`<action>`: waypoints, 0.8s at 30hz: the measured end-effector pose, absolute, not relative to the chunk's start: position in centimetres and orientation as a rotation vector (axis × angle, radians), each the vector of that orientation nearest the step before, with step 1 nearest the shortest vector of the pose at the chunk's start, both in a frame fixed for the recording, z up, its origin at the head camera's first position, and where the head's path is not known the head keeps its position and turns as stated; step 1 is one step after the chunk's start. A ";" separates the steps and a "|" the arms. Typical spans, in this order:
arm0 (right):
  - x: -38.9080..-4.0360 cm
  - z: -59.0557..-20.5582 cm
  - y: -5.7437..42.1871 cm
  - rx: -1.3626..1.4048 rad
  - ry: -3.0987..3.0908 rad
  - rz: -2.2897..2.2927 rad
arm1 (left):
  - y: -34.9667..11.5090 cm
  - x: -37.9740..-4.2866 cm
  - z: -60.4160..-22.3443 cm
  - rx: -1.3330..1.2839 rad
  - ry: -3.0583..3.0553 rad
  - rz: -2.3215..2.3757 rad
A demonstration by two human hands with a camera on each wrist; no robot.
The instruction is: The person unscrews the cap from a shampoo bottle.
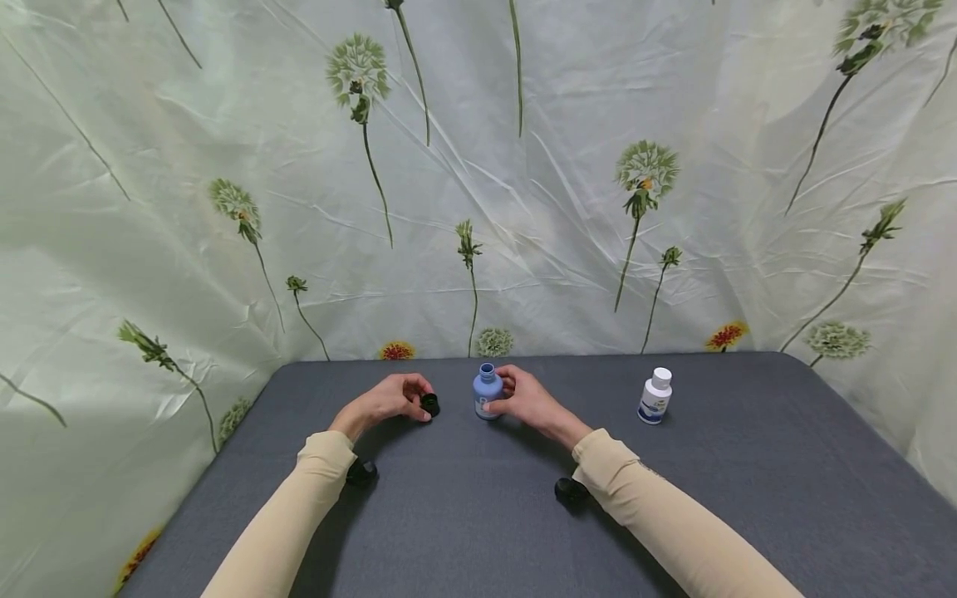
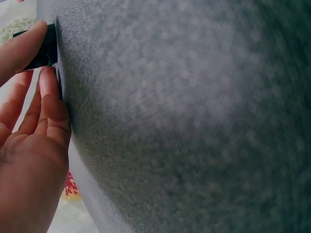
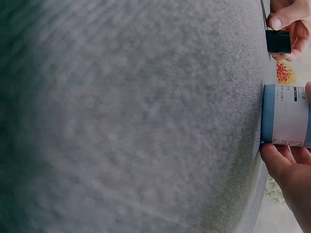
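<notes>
Beige sleeves (image 1: 272, 523) are nearest — my left hand (image 1: 387, 400) pinches a black cap (image 1: 429, 404), my right hand (image 1: 532, 404) holds the blue bottle (image 1: 487, 387), which stands upright on the grey table (image 1: 463, 531), near the cap.

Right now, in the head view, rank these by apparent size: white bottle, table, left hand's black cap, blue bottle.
1. Table
2. Blue bottle and white bottle: too alike to rank
3. Black cap
</notes>
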State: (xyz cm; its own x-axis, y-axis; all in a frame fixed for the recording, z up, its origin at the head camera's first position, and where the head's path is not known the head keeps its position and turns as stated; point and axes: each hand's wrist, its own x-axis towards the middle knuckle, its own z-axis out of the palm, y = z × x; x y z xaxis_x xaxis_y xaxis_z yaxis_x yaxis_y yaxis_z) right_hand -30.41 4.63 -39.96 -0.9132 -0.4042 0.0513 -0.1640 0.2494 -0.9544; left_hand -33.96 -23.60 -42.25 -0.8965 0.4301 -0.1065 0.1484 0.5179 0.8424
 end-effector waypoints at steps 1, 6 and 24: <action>-30.5 -40.2 4.7 -0.535 2.318 -1.739 | -23.6 -34.0 -42.3 0.484 2.458 1.320; -31.8 -42.4 4.9 -0.510 2.319 -1.789 | -24.1 -34.1 -42.7 0.467 2.423 1.366; -30.4 -42.2 7.6 -0.516 2.292 -1.843 | -24.9 -31.6 -41.2 0.396 2.423 1.515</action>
State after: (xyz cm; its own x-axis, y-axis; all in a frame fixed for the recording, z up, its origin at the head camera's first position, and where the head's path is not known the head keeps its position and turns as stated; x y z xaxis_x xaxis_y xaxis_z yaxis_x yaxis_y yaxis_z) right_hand -30.40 7.62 -42.19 -0.9286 -0.3591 0.0930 -0.1679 0.1835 -0.9686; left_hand -31.61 -24.91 -41.19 -0.9302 0.3600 -0.0718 0.0931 0.4204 0.9025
